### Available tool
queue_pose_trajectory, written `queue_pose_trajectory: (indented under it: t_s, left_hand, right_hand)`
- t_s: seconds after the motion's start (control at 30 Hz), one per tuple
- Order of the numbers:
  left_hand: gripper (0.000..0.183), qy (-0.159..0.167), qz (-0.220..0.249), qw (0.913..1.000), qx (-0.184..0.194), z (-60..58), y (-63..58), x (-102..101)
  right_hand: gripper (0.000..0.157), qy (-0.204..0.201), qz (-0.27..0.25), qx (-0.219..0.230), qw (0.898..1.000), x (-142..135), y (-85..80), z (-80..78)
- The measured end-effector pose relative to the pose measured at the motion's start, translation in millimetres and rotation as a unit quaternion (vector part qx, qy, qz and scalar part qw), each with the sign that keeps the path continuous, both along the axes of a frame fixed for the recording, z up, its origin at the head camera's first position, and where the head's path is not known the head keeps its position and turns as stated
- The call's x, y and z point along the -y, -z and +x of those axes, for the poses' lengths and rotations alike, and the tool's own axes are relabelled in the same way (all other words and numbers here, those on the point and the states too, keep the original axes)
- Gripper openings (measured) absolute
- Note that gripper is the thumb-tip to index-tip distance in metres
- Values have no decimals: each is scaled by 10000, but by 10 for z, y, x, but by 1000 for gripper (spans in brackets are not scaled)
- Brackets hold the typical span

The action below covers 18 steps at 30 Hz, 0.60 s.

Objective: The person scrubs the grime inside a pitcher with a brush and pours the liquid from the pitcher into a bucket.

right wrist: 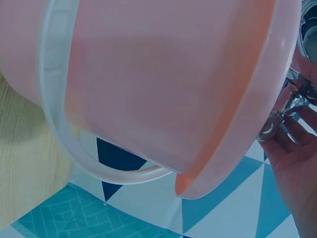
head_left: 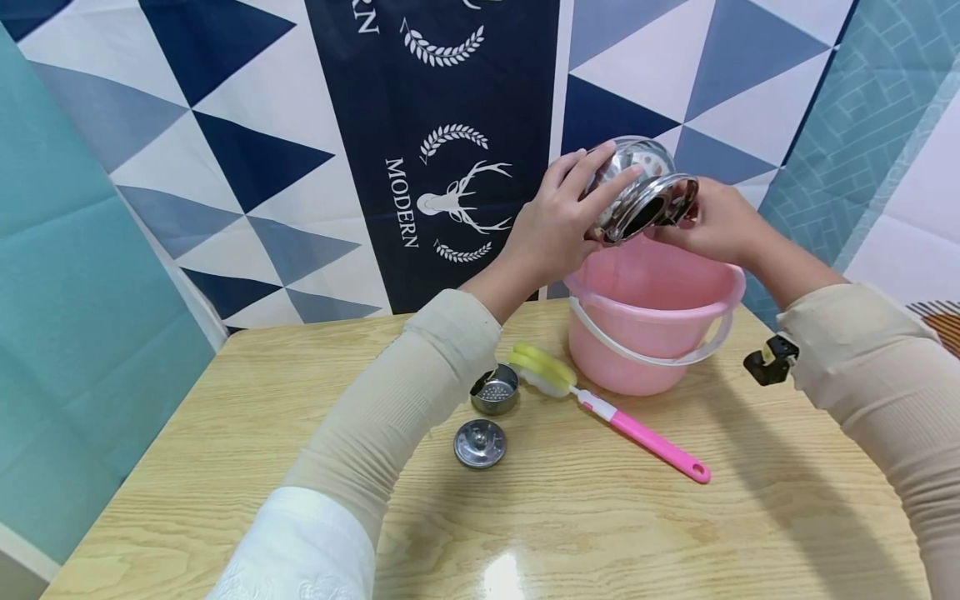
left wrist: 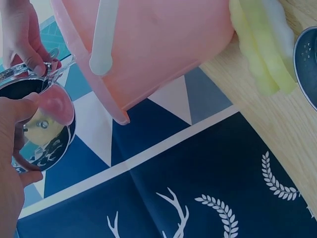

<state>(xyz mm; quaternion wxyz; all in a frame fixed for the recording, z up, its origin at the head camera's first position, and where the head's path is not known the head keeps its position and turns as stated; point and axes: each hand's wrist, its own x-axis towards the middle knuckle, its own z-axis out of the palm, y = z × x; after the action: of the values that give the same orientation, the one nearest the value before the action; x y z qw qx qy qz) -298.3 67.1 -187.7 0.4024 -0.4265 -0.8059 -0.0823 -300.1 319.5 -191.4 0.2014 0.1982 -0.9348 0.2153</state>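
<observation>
A shiny stainless steel teapot is tipped on its side over the pink bucket, its dark opening facing down toward me. My left hand grips the round body, fingers spread over the upper side. On the other side my right hand holds the teapot by its handle; in the right wrist view that hand appears just beyond the bucket's rim. The left wrist view shows the left thumb and fingers close around the teapot's edge. The bucket stands upright, with its white handle hanging down in front.
A sponge brush with a pink handle lies before the bucket, its yellow-and-white head to the left. A metal strainer cup and a round metal lid sit near my left forearm on the wooden table. A patterned cloth hangs behind.
</observation>
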Motion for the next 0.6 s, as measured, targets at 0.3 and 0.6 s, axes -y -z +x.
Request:
queue_pose_trajectory:
  t_s: [0.3,0.6]
  left_hand:
    - [67,44,-47,9999,-80,8,-35,21]
    - [63,98,-120,9997,-163,16,-56,33]
  right_hand:
    - [41,-22,65,-38,10000,10,-43,5]
    - [41,12,0,-29,10000,21,-96,39]
